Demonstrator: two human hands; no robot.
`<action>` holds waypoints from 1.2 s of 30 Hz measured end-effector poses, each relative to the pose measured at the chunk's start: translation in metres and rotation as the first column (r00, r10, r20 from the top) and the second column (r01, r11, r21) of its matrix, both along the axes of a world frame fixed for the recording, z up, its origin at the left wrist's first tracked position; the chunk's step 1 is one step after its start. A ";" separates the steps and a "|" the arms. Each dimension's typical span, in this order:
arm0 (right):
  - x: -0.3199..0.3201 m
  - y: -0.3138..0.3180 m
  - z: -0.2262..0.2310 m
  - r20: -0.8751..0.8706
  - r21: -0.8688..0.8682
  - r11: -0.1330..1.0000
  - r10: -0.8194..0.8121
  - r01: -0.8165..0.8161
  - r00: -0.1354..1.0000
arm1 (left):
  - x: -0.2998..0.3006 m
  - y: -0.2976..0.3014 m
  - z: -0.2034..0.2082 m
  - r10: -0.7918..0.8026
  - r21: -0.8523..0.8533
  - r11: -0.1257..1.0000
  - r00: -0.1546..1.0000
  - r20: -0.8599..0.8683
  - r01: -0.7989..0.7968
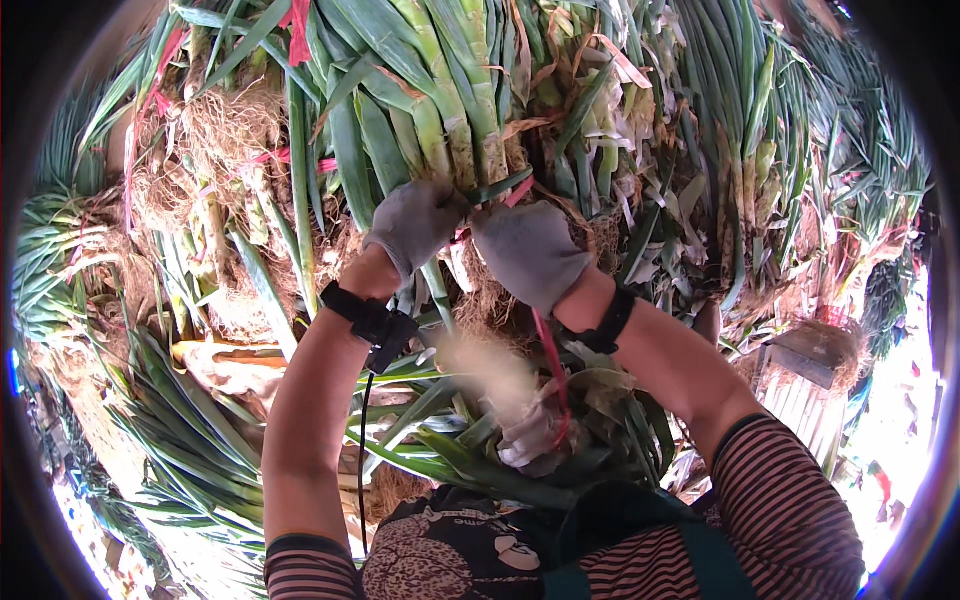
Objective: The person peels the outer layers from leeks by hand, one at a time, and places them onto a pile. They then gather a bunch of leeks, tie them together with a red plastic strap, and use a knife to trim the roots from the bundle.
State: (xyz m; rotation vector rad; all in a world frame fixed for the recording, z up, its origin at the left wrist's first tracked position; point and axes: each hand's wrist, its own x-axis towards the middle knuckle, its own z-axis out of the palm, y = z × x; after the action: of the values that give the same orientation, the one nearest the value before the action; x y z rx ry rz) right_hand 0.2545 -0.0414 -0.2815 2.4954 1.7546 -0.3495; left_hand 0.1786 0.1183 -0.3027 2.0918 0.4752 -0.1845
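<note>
Both my hands wear grey gloves and are closed close together at the lower stalks of a bunch of leeks (440, 110). My left hand (418, 225) presses against the stalks, its fingers pinched near a red tie strip. Beside it, my right hand (530, 255) is closed on the same red tie strip (550, 360), whose tail hangs below and whose other end sticks up above the glove. Pale stringy roots (488, 310) of the bunch show beneath the hands. The fingertips and the tie between them are partly hidden by the gloves.
More leek bunches surround me, one with a tangle of roots (235, 125) at the upper left and one with long green leaves (735, 100) at the right. Loose leaves (190, 440) lie at the lower left. A wooden piece (805, 360) stands at the right.
</note>
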 end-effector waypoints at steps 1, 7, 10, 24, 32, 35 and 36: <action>0.004 0.003 0.004 0.001 -0.001 1.000 0.008 -0.008 1.000 | -0.001 0.000 -0.003 0.015 0.005 1.000 1.000 -0.009 -0.015; 0.036 -0.001 -0.003 -0.459 -0.054 0.998 -0.053 0.032 0.887 | -0.008 -0.009 -0.006 0.088 0.032 0.996 0.996 -0.006 -0.088; 0.051 -0.020 -0.018 -0.783 -0.032 0.992 -0.100 0.121 0.614 | -0.011 -0.016 0.000 0.101 0.059 0.993 0.993 0.063 -0.105; 0.020 -0.056 0.022 -0.862 -0.003 0.890 -0.234 0.456 0.449 | -0.096 -0.085 0.011 0.437 -0.040 0.895 0.853 0.285 -0.445; 0.022 -0.046 0.034 -0.851 -0.482 0.749 -0.525 0.455 -0.037 | -0.045 -0.105 -0.011 0.071 0.148 0.988 0.991 -0.114 -0.054; -0.019 -0.075 0.056 -1.000 0.007 0.963 0.006 0.268 0.004 | -0.041 -0.102 -0.023 0.042 0.204 0.979 0.996 -0.083 -0.024; -0.034 -0.071 0.091 -1.000 -0.017 0.992 -0.019 0.128 0.012 | -0.047 -0.100 -0.030 0.043 0.219 0.975 0.997 -0.070 -0.027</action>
State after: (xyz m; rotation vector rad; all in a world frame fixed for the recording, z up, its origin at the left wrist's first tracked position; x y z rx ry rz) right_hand 0.2201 -0.1121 -0.1904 2.3144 1.7224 -2.7603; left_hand 0.1320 0.0180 -0.3324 2.2954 0.5997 -0.1979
